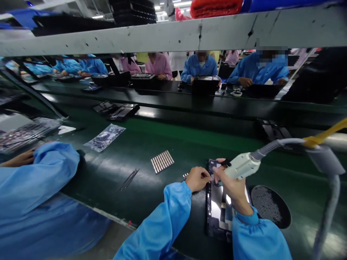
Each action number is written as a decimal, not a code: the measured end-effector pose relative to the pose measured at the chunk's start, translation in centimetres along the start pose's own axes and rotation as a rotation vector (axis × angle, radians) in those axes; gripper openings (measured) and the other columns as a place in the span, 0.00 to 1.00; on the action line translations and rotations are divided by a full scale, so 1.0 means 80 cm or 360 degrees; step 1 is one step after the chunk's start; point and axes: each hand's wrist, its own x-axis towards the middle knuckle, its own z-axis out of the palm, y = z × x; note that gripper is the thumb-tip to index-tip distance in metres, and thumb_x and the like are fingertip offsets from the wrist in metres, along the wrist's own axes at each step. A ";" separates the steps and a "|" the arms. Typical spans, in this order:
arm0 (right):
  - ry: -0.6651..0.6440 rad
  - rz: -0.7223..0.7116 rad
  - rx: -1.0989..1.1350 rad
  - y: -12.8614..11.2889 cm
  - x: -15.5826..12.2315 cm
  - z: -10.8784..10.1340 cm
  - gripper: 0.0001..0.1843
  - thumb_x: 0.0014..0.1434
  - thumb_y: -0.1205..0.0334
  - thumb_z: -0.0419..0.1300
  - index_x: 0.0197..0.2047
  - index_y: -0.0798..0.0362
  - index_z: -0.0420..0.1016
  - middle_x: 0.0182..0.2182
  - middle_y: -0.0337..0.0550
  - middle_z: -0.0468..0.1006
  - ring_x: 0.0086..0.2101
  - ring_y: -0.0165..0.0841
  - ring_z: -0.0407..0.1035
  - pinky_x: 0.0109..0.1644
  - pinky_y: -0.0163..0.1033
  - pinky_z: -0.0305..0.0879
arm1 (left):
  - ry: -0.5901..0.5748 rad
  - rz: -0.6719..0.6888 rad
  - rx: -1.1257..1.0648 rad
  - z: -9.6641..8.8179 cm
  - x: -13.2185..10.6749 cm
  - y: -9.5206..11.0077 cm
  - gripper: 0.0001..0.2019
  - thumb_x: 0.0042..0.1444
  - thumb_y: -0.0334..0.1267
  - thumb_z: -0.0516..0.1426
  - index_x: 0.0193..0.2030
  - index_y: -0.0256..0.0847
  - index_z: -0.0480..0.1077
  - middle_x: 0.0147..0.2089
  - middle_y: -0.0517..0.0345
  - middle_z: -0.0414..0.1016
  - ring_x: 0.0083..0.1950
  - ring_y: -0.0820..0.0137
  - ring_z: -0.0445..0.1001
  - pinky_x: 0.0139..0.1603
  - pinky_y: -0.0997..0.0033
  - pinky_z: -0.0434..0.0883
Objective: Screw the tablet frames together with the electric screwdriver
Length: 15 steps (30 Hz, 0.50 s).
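Observation:
A dark flat device chassis (217,213) lies on the green belt in front of me. My right hand (233,186) is closed around a pale electric screwdriver (241,166), its tip pointing down at the chassis's upper left edge. A grey ribbed hose (273,146) runs from the tool to the right. My left hand (197,178) rests at the chassis's left edge with fingers pinched together close to the tool's tip; whether something small sits between them is hidden.
A row of metal strips (162,161) and thin dark rods (128,179) lie left of my hands. A round black dish (271,206) sits right of the chassis. A plastic bag (104,137) lies further left. A co-worker's blue sleeve (40,173) is at my left; several people work across the belt.

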 end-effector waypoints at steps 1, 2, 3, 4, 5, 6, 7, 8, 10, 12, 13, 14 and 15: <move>-0.0007 -0.0009 -0.0004 0.002 0.002 0.004 0.17 0.51 0.57 0.67 0.42 0.55 0.73 0.15 0.32 0.70 0.17 0.31 0.66 0.26 0.39 0.67 | -0.0031 0.0001 -0.0012 -0.001 0.002 0.000 0.03 0.46 0.31 0.61 0.26 0.37 0.77 0.26 0.60 0.77 0.28 0.72 0.72 0.32 0.74 0.67; -0.0019 -0.0009 -0.0008 0.005 0.004 0.006 0.17 0.51 0.57 0.67 0.42 0.55 0.73 0.14 0.32 0.69 0.17 0.31 0.66 0.26 0.39 0.67 | -0.0054 -0.0002 -0.0029 -0.001 0.003 0.000 0.03 0.46 0.30 0.61 0.26 0.37 0.77 0.26 0.61 0.76 0.29 0.72 0.72 0.33 0.74 0.68; -0.0034 -0.0004 -0.0017 0.007 0.005 0.009 0.17 0.51 0.57 0.67 0.43 0.55 0.73 0.14 0.32 0.69 0.17 0.30 0.65 0.26 0.39 0.67 | -0.0072 -0.0011 -0.0047 -0.001 0.004 0.000 0.03 0.46 0.28 0.60 0.26 0.37 0.76 0.25 0.61 0.76 0.29 0.73 0.73 0.33 0.75 0.68; -0.0049 0.0002 -0.0026 0.010 0.006 0.010 0.17 0.52 0.57 0.67 0.43 0.55 0.73 0.14 0.32 0.69 0.17 0.30 0.65 0.26 0.38 0.67 | -0.0085 -0.0027 -0.0069 -0.001 0.005 0.000 0.04 0.45 0.27 0.60 0.25 0.37 0.76 0.25 0.62 0.76 0.30 0.73 0.73 0.34 0.75 0.69; -0.0064 0.0007 -0.0035 0.012 0.007 0.011 0.17 0.52 0.58 0.66 0.43 0.55 0.73 0.15 0.32 0.69 0.17 0.30 0.66 0.26 0.38 0.67 | -0.0094 -0.0052 -0.0095 -0.001 0.006 -0.001 0.04 0.45 0.26 0.59 0.25 0.37 0.75 0.25 0.63 0.75 0.31 0.73 0.74 0.35 0.76 0.69; -0.0070 0.0008 -0.0044 0.014 0.008 0.012 0.16 0.52 0.58 0.66 0.44 0.54 0.72 0.15 0.32 0.69 0.17 0.31 0.66 0.26 0.38 0.67 | -0.0103 -0.0090 -0.0125 -0.001 0.008 -0.002 0.04 0.44 0.25 0.60 0.26 0.36 0.75 0.25 0.63 0.75 0.31 0.74 0.74 0.36 0.76 0.70; -0.0075 0.0009 -0.0050 0.016 0.008 0.013 0.16 0.52 0.59 0.66 0.44 0.54 0.72 0.15 0.32 0.69 0.17 0.31 0.66 0.26 0.39 0.68 | -0.0113 -0.0139 -0.0160 -0.001 0.010 -0.004 0.05 0.44 0.24 0.60 0.27 0.36 0.74 0.25 0.63 0.75 0.31 0.74 0.74 0.35 0.76 0.71; -0.0076 0.0009 -0.0055 0.018 0.009 0.013 0.16 0.52 0.59 0.66 0.44 0.54 0.72 0.15 0.32 0.69 0.17 0.31 0.66 0.25 0.39 0.68 | -0.0129 -0.0200 -0.0198 -0.001 0.013 -0.006 0.06 0.43 0.25 0.61 0.29 0.36 0.73 0.25 0.64 0.74 0.29 0.75 0.74 0.33 0.76 0.72; -0.0074 0.0016 -0.0056 0.021 0.010 0.014 0.16 0.52 0.59 0.66 0.43 0.54 0.71 0.15 0.32 0.70 0.17 0.31 0.66 0.24 0.39 0.67 | -0.0188 -0.0334 -0.0282 -0.001 0.019 -0.009 0.09 0.43 0.26 0.63 0.32 0.35 0.71 0.24 0.65 0.72 0.25 0.75 0.73 0.26 0.77 0.72; -0.0066 0.0028 -0.0049 0.024 0.011 0.014 0.17 0.51 0.60 0.66 0.44 0.54 0.71 0.16 0.32 0.69 0.16 0.31 0.65 0.24 0.38 0.66 | -0.0276 -0.0447 -0.0367 -0.001 0.025 -0.011 0.09 0.43 0.27 0.63 0.32 0.35 0.70 0.22 0.66 0.71 0.21 0.76 0.72 0.20 0.78 0.70; -0.0064 0.0036 -0.0042 0.025 0.011 0.014 0.18 0.50 0.60 0.66 0.44 0.54 0.71 0.16 0.31 0.69 0.16 0.31 0.65 0.23 0.38 0.66 | -0.0320 -0.0485 -0.0405 -0.002 0.028 -0.011 0.08 0.43 0.26 0.63 0.31 0.35 0.69 0.21 0.66 0.71 0.20 0.76 0.72 0.18 0.79 0.69; -0.0066 0.0044 -0.0035 0.026 0.011 0.015 0.18 0.50 0.61 0.67 0.44 0.54 0.70 0.16 0.31 0.69 0.16 0.30 0.65 0.23 0.38 0.66 | -0.0355 -0.0513 -0.0438 -0.003 0.030 -0.011 0.08 0.44 0.26 0.63 0.30 0.35 0.68 0.20 0.66 0.70 0.19 0.76 0.72 0.18 0.81 0.69; -0.0075 0.0053 -0.0026 0.026 0.011 0.015 0.18 0.49 0.61 0.67 0.44 0.54 0.70 0.15 0.31 0.69 0.16 0.30 0.65 0.23 0.38 0.66 | -0.0376 -0.0533 -0.0466 -0.004 0.031 -0.010 0.08 0.44 0.25 0.63 0.29 0.35 0.67 0.20 0.66 0.70 0.19 0.76 0.72 0.17 0.82 0.68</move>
